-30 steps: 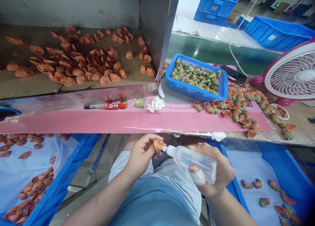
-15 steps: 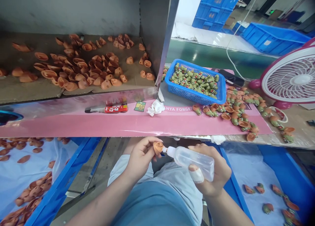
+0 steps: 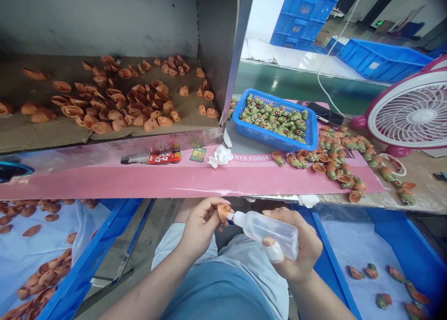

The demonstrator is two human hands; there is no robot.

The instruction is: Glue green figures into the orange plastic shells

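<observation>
Between its thumb and fingers my left hand pinches a small orange-brown hollow cap-shaped piece, its hollow side turned to the right. My right hand is wrapped round a clear plastic squeeze bottle, with a white covering on the thumb. The bottle lies tilted, and its nozzle meets the rim or inside of the piece; I cannot make out which. Both hands are over my lap, just in front of the pink bench edge. Liquid leaving the nozzle cannot be seen.
Many orange pieces lie in a metal booth. A blue basket holds small green figures; joined orange-green ones lie beside it. A fan stands right. Crumpled tissue and a red marker lie on the bench. Blue bins flank me.
The bottle and my right hand have shifted slightly left and down. My left hand still holds the piece in nearly the same place. The whole view has shifted a little.
</observation>
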